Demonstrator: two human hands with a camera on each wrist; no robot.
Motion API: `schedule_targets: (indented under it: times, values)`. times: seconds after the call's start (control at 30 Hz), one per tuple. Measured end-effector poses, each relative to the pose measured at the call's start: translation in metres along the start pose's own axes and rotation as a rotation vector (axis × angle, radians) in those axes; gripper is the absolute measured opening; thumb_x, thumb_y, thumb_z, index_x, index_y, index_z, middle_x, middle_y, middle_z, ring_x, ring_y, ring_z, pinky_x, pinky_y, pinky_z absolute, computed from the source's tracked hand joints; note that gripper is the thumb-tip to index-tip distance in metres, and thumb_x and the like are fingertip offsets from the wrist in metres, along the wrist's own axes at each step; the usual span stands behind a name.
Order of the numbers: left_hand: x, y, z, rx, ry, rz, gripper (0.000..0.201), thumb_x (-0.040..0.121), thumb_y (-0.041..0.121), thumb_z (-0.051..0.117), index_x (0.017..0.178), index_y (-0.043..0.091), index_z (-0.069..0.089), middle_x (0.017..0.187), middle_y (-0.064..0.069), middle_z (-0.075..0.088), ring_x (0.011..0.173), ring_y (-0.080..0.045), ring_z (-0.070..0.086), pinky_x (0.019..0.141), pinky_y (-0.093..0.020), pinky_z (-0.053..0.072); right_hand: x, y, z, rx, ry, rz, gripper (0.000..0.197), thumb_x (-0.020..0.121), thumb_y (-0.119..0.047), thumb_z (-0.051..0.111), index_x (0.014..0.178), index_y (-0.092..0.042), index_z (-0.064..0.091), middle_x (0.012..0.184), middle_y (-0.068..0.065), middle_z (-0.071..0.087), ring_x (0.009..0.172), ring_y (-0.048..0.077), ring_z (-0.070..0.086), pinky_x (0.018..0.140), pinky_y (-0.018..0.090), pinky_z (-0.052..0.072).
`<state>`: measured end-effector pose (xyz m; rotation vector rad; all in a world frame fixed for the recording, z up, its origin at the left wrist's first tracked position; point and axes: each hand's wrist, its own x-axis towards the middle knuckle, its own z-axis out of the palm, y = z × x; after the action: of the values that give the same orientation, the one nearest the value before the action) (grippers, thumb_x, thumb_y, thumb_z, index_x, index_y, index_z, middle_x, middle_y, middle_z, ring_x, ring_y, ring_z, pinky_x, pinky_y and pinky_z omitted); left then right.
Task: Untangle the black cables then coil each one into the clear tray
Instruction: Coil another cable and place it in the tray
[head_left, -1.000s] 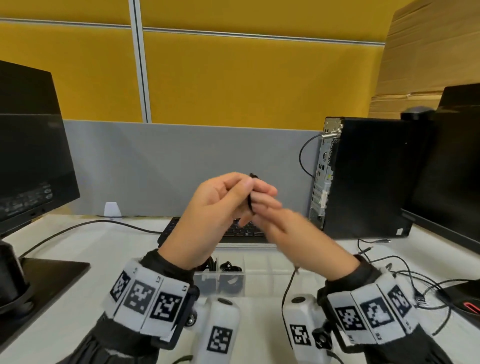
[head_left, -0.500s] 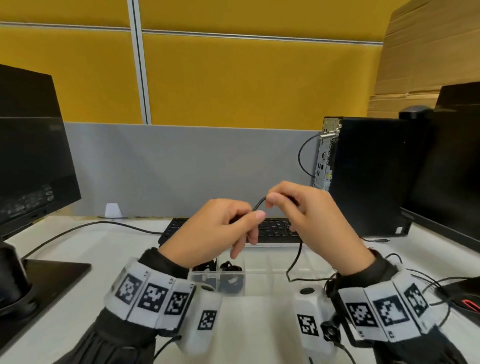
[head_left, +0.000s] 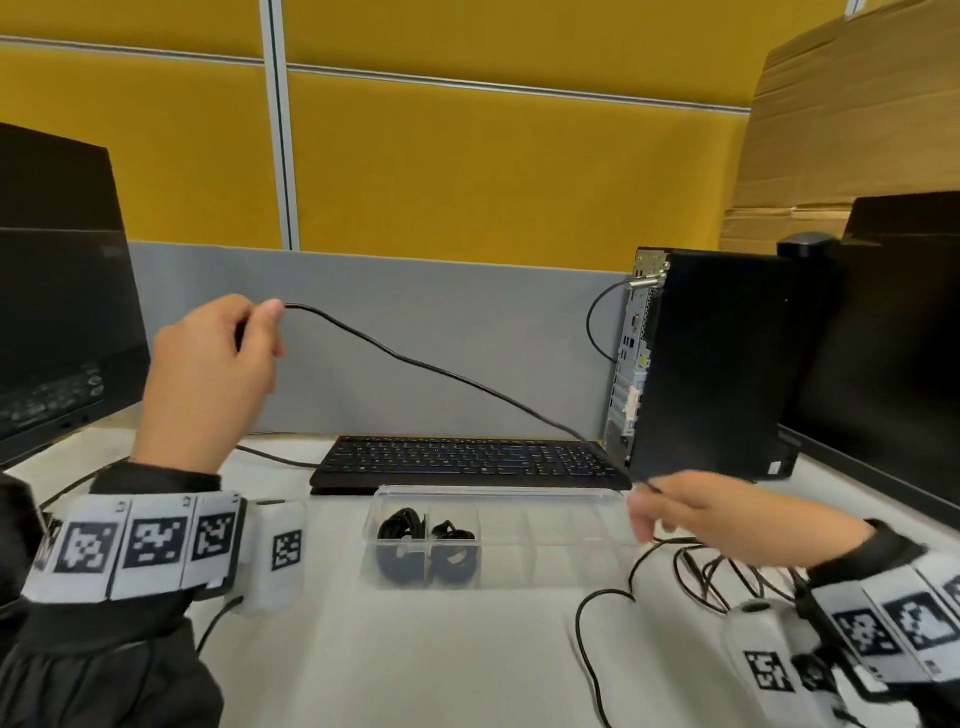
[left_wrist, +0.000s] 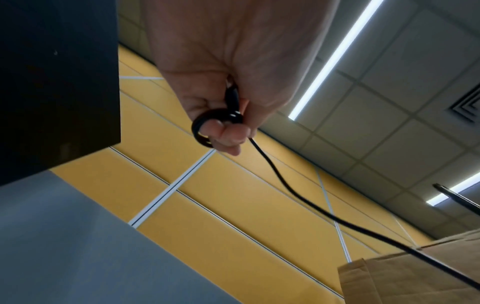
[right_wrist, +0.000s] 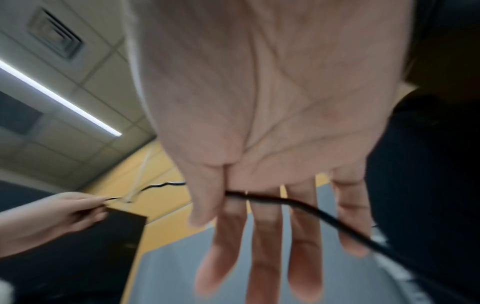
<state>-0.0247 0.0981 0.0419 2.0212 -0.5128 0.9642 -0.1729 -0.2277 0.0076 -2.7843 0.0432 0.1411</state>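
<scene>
Thin black cable (head_left: 436, 370): light, limp, springy. Left hand (head_left: 208, 374) pinches its small coil; right hand (head_left: 711, 519) pinches the run loosely. Best gripped at the coil.

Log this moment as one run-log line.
left hand: holds coil end, raised | right hand: thumb pinches cable, fingers straight | cable: stretched between hands | tray: two coils in left compartments | pile: tangled, right of tray
</scene>
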Motion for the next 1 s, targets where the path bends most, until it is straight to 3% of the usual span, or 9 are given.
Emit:
schedule_targets:
  times: [0.13,0.23,0.3,0.4,0.53,0.63,0.8,0.9,1.0]
  values:
    - [-0.003,0.011,0.003,-0.02,-0.021,0.013,0.039,0.098,0.029,0.041,0.073,0.005,0.058,0.058,-0.008,0.056,0.056,-0.016,0.05,0.056,-0.032,0.035,0.01,0.046,-0.038,-0.076,0.369,0.26,0.037,0.1,-0.036,0.031,0.085,-0.018,0.06,0.087,0.0,0.064,0.083,0.016,0.059,0.075,0.023,0.043]
    - [-0.009,0.024,0.016,-0.049,-0.065,0.031,0.039,0.098,0.029,0.04,0.072,0.006,0.057,0.057,-0.004,0.056,0.055,-0.017,0.051,0.055,-0.029,0.037,0.012,0.052,-0.058,-0.48,0.504,0.519,0.042,0.096,-0.045,0.036,0.131,-0.022,0.044,0.125,0.009,0.054,0.116,0.03,0.048,0.096,0.045,0.042]
    - [-0.014,0.03,0.025,-0.057,-0.112,0.041,0.04,0.098,0.029,0.04,0.069,0.008,0.056,0.056,-0.006,0.057,0.052,-0.014,0.051,0.053,-0.022,0.036,0.015,0.031,-0.058,-0.448,0.46,0.388,0.073,0.087,-0.054,0.05,0.147,-0.028,0.019,0.142,0.008,0.04,0.13,0.03,0.035,0.103,0.048,0.037]
    - [-0.021,0.039,0.037,-0.09,-0.187,0.066,0.041,0.098,0.03,0.04,0.068,0.008,0.057,0.055,-0.005,0.057,0.049,-0.01,0.05,0.054,-0.017,0.036,0.01,-0.039,-0.041,-0.034,0.359,-0.076,0.098,0.072,-0.063,0.058,0.148,-0.038,0.001,0.153,-0.007,0.021,0.139,0.017,0.019,0.111,0.04,0.029]
    - [-0.027,0.048,0.043,-0.235,-0.235,0.065,0.04,0.098,0.03,0.041,0.069,0.009,0.059,0.049,-0.005,0.06,0.05,-0.008,0.055,0.062,-0.016,0.043,0.026,-0.095,-0.001,0.15,0.397,-0.359,0.053,0.093,-0.045,0.043,0.142,-0.035,0.029,0.127,-0.013,0.05,0.113,0.002,0.048,0.085,0.007,0.035]
    - [-0.027,0.052,0.042,-0.42,-0.309,-0.007,0.039,0.098,0.028,0.042,0.07,0.008,0.06,0.048,-0.006,0.061,0.049,-0.005,0.056,0.06,-0.012,0.044,0.048,-0.106,0.012,0.362,0.658,-0.48,0.018,0.098,-0.028,0.043,0.107,-0.029,0.059,0.09,-0.008,0.055,0.081,0.006,0.055,0.071,0.012,0.04]
    - [-0.024,0.061,0.036,-0.773,-0.499,-0.178,0.041,0.094,0.028,0.043,0.066,0.004,0.06,0.045,-0.006,0.058,0.052,-0.014,0.053,0.061,-0.017,0.046,0.068,-0.104,0.021,0.157,1.126,-0.441,0.023,0.089,-0.04,0.056,0.11,-0.032,0.057,0.106,-0.007,0.049,0.102,0.008,0.042,0.085,0.019,0.03]
    - [-0.026,0.07,0.03,-1.033,-0.579,-0.227,0.04,0.084,0.035,0.044,0.054,0.016,0.062,0.044,-0.006,0.055,0.059,-0.02,0.051,0.061,-0.018,0.047,0.075,-0.101,0.019,0.147,1.102,-0.445,0.023,0.089,-0.046,0.046,0.094,-0.032,0.063,0.087,-0.018,0.058,0.088,0.006,0.053,0.081,0.028,0.033]
    - [-0.027,0.077,0.03,-1.282,-0.531,-0.29,0.035,0.081,0.031,0.045,0.06,0.013,0.066,0.05,-0.005,0.059,0.052,-0.009,0.056,0.057,-0.015,0.049,0.073,-0.105,0.024,0.348,0.879,-0.549,0.017,0.094,-0.038,0.051,0.094,-0.031,0.066,0.06,-0.018,0.052,0.06,0.005,0.05,0.061,0.016,0.036]
